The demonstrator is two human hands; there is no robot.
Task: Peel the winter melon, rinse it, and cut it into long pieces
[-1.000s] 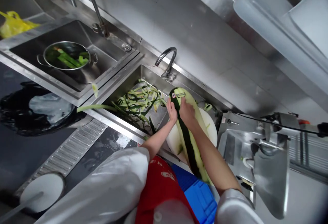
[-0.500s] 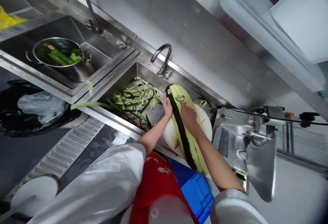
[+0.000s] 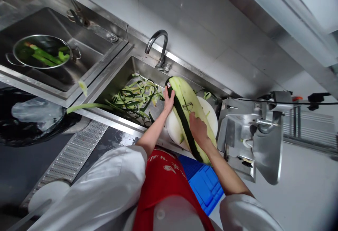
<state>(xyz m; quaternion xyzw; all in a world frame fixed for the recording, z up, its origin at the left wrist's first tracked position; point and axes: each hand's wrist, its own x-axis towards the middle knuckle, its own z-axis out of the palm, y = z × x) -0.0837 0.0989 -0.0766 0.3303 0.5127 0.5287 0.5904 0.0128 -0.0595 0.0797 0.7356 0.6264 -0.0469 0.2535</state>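
Observation:
A long winter melon [image 3: 181, 118] lies slanted over a round white board [image 3: 173, 129] across the sink. Most of its visible skin is peeled to pale green, and a dark green strip runs along its left side with a small label near the far end. My left hand [image 3: 168, 100] braces the melon's left side near that end, thumb apart from the fingers. In my right hand [image 3: 198, 129] is a peeler [image 3: 188, 106], its metal head against the melon's upper face; its handle is mostly hidden by my closed fingers.
Peel strips [image 3: 137, 97] heap in the sink, below a curved faucet [image 3: 163, 48]. A pot [image 3: 42, 51] with green vegetable pieces stands in the left sink. At right is a metal slicing machine [image 3: 253, 132]. A blue crate [image 3: 206, 185] sits below, a black bag [image 3: 31, 118] at left.
The peeler and my right hand have moved along the melon toward its near end. My left hand keeps its place at the far end. The camera view has shifted slightly.

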